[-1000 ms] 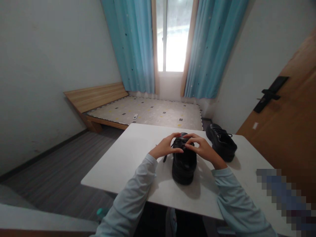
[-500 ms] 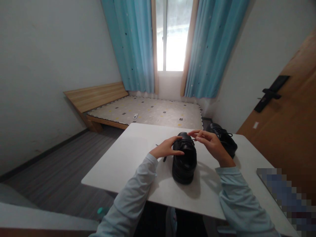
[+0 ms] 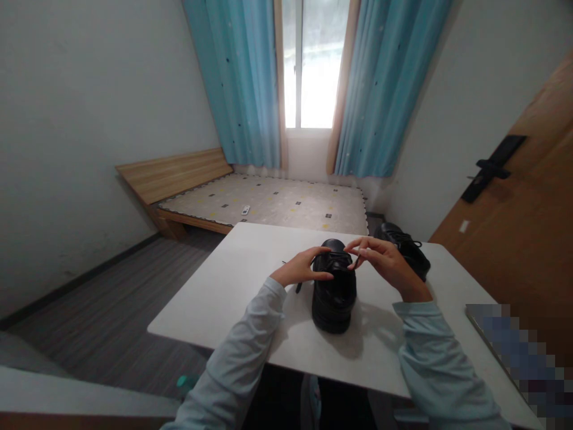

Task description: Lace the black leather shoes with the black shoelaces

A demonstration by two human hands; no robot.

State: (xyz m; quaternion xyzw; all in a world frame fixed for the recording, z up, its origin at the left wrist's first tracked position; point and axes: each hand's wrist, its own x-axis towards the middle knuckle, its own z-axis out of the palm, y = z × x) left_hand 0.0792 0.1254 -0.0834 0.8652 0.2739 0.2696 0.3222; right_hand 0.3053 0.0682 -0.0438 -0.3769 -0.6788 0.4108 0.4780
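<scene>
A black lace-up shoe [image 3: 333, 304] stands upright on the white table [image 3: 215, 286], its heel towards me. My left hand [image 3: 302, 266] grips the shoe's left side near the lacing, thumb over the opening and fingers towards the front. At the right side of the lacing, my right hand [image 3: 373, 257] pinches a dark shoelace [image 3: 357, 261] between thumb and fingers. One loose lace end hangs out on the left of the shoe. Just beyond my right hand lies a second black shoe [image 3: 414, 254], partly covered by that hand.
Past the table's far edge is a bed [image 3: 286, 203] with a patterned mattress and a small white remote [image 3: 246, 210] on it. A brown door [image 3: 514, 239] with a black handle stands at the right. Something pixelated [image 3: 514, 352] lies at the table's right edge.
My right hand has shifted slightly right, and the lace in its fingers now points down towards me. My left hand stays on the shoe.
</scene>
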